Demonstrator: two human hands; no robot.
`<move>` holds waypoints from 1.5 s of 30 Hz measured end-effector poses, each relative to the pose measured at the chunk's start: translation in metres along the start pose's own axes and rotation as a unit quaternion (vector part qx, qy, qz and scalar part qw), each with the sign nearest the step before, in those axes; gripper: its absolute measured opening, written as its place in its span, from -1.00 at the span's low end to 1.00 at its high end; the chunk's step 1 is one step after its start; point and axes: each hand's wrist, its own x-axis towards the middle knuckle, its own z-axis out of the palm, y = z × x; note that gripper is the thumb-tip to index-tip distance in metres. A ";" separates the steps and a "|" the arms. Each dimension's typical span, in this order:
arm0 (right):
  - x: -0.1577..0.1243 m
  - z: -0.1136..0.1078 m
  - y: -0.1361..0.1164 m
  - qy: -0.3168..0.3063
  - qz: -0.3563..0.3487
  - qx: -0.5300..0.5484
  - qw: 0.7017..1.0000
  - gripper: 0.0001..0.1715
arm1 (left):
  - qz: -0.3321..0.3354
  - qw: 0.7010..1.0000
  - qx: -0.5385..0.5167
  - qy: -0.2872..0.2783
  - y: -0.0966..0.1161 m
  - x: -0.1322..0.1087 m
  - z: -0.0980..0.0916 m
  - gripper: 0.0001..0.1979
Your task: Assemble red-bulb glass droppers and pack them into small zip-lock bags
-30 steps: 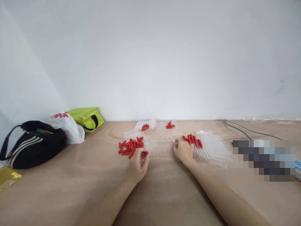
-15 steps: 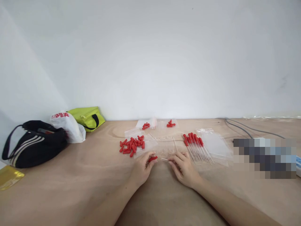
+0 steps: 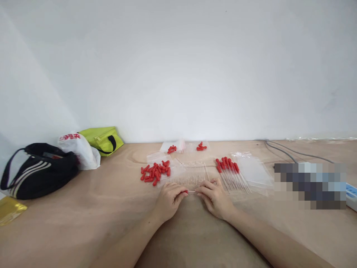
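Observation:
My left hand (image 3: 170, 200) pinches a red rubber dropper bulb (image 3: 186, 191), with most of it hidden by the fingers. My right hand (image 3: 213, 197) is closed on a thin clear dropper tube (image 3: 192, 191), whose end meets the bulb's mouth; whether it sits inside I cannot tell. Beyond my left hand lies a pile of red bulbs (image 3: 156, 171). A row of bare clear tubes (image 3: 192, 174) lies just past both hands. To the right are several droppers with red bulbs fitted (image 3: 228, 165), side by side with their tips toward me.
Clear plastic bags (image 3: 255, 169) lie right of the droppers. Small bags with red bulbs (image 3: 201, 147) lie near the wall. At left stand a black bag (image 3: 41, 175), a white plastic bag (image 3: 78, 152) and a lime-green bag (image 3: 100, 139). Grey cables (image 3: 281, 149) and a power strip (image 3: 351, 195) are at right.
My hands have come closer together. The tube's end, apart from the bulb before, now meets it. My left fingers cover more of the bulb.

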 end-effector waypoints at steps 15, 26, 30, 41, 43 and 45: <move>-0.002 0.000 0.000 -0.016 -0.037 -0.081 0.996 -0.76 | 0.063 0.997 0.047 -0.012 0.001 -0.002 0.006 -0.79; -0.001 0.001 -0.007 -0.060 -0.003 -0.030 0.998 -0.70 | 0.085 0.994 0.049 -0.056 0.005 -0.002 0.005 -0.82; 0.001 0.002 -0.005 -0.080 0.003 -0.026 0.996 -0.70 | 0.089 0.993 0.045 -0.071 0.004 0.001 0.004 -0.83; 0.021 -0.024 0.010 -0.043 0.082 -0.215 0.972 -0.77 | -0.054 0.981 0.167 0.086 -0.010 0.004 0.000 -0.74; 0.022 -0.027 0.025 0.006 0.184 -0.249 0.951 -0.76 | -0.116 0.963 0.206 0.126 -0.019 0.005 -0.004 -0.76; 0.022 -0.027 0.038 0.023 0.254 -0.277 0.926 -0.76 | -0.174 0.944 0.236 0.150 -0.026 0.006 -0.009 -0.80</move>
